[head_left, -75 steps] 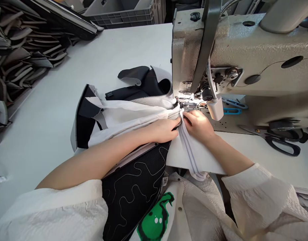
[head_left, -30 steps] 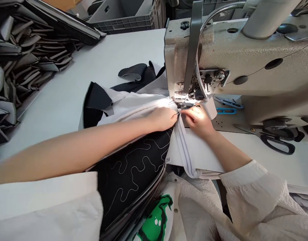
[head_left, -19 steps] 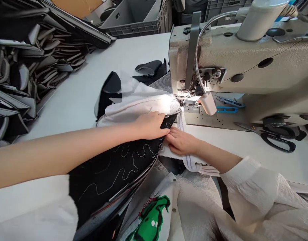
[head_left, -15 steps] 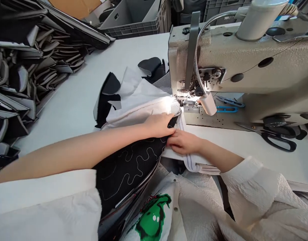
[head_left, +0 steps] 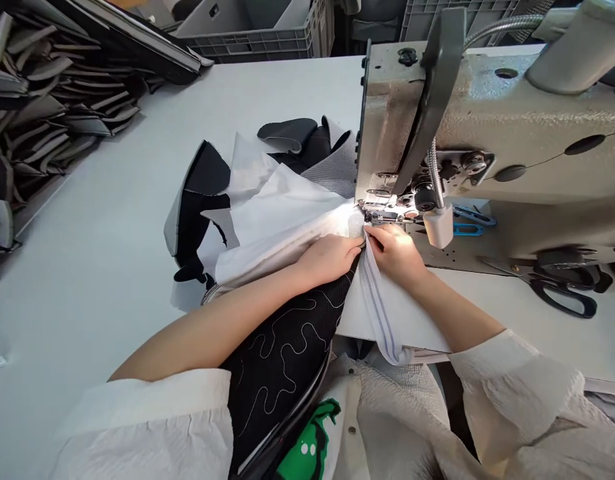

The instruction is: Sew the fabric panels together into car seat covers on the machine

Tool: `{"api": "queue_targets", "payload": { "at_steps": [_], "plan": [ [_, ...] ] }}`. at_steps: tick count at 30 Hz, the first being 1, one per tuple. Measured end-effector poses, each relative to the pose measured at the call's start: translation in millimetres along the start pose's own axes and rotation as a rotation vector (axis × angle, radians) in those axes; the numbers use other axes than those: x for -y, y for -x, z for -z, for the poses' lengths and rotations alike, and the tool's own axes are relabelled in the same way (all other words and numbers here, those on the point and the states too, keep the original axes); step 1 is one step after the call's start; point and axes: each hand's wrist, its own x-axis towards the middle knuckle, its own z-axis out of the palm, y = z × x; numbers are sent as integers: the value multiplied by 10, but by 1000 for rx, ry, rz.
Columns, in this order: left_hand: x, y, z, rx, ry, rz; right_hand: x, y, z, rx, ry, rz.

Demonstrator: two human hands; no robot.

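Note:
A beige sewing machine (head_left: 492, 133) stands on the white table (head_left: 87, 253), its presser foot (head_left: 382, 215) lit by a small lamp. Under the foot lies a bundle of white lining fabric (head_left: 277, 227) joined to a black quilted panel (head_left: 282, 347). My left hand (head_left: 330, 257) is closed on the fabric edge just left of the foot. My right hand (head_left: 397, 252) pinches the white zipper tape (head_left: 380, 313) right below the foot; the tape hangs over the table's front edge. The two hands almost touch.
Black scissors (head_left: 562, 293) and blue thread snips (head_left: 465, 223) lie on the machine bed at the right. Stacks of black and grey cut pieces (head_left: 42, 100) fill the left side. Grey plastic crates (head_left: 257, 30) stand behind the table.
My right hand moved from the table's front edge back up to the presser foot, holding the tape. My left hand slid forward with the fabric. The view shifted to the left.

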Motion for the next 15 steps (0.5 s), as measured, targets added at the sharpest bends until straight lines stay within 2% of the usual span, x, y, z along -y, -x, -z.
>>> {"api": "queue_targets", "payload": {
  "at_steps": [3,7,11,13,15],
  "plan": [
    [-43,-60,11,-6,-29,-10,36,-27,25,21,19,30],
    [-91,-180,42,-17,-68,1,7,-43,85,20,60,0],
    [-99,-296,-6,-58,-122,3,-20,-25,159,-49,-62,54],
    [-92,-326,-19,-71,-146,-4,-4,10,227,-103,-174,110],
    [-74,-316,51,-47,-151,-37,48,59,291,-108,-295,270]
  ]
}}
